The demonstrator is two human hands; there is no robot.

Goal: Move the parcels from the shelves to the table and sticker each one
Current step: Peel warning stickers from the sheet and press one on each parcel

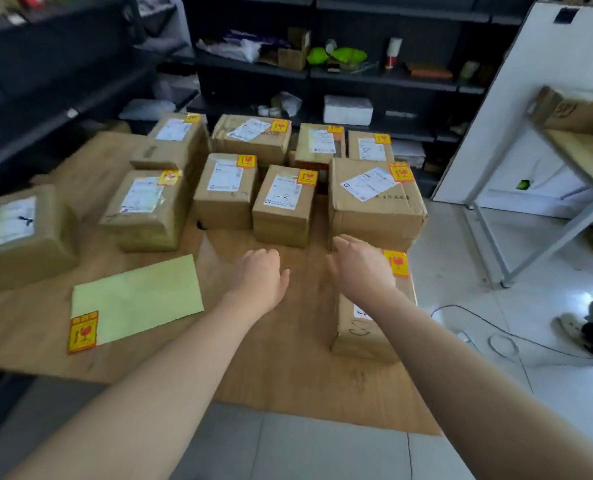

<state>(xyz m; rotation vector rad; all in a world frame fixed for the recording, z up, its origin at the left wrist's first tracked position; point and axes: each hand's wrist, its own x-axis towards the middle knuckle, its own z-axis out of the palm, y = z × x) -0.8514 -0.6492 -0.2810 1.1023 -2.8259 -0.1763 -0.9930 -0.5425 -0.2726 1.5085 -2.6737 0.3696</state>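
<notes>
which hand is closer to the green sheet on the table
Left. The left hand is just right of the green sheet, not touching it; the right hand is farther right, over the near parcel.

Single view on record: head-worn, wide-angle, facing forward and steeply down from the near edge of the table (288,358). The table fills the centre and left of the frame at close range, with the left hand (260,275) and right hand (360,268) entering from the bottom edge. Shelving (374,81) spans the upper frame further off; floor (461,258) shows at right
</notes>
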